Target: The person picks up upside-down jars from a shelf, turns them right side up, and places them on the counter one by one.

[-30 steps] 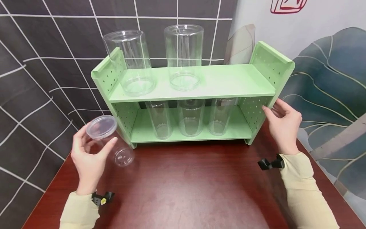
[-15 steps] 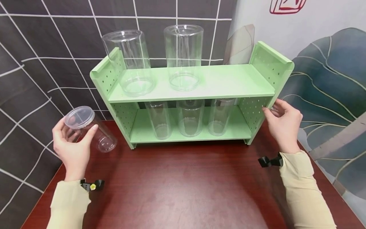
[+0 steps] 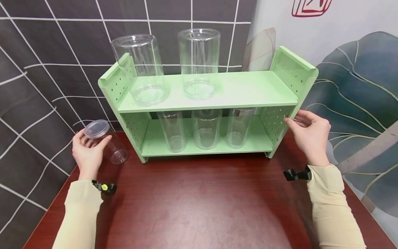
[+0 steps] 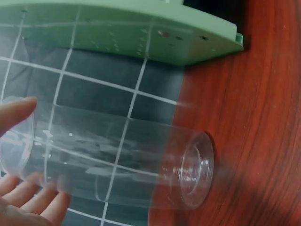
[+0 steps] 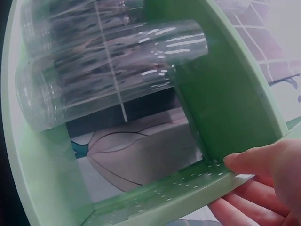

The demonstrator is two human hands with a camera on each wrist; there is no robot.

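Observation:
My left hand is around the upper part of a clear plastic jar with a translucent lid, left of the green shelf rack. In the left wrist view the jar's base is at the red-brown table; whether it bears its weight there I cannot tell. The thumb is on one side and the fingers on the other. My right hand pinches the front edge of the rack's right side panel, thumb inside and fingers outside, as the right wrist view also shows.
Two wide clear jars, one left and one in the middle, stand on the rack's top shelf. Three slimmer clear jars, such as the middle one, stand on the lower shelf. Dark gridded wall rises close at the left.
My left hand carried the jar left, away from the rack, then slightly back to the right and away from me. The right hand has stayed on the side panel.

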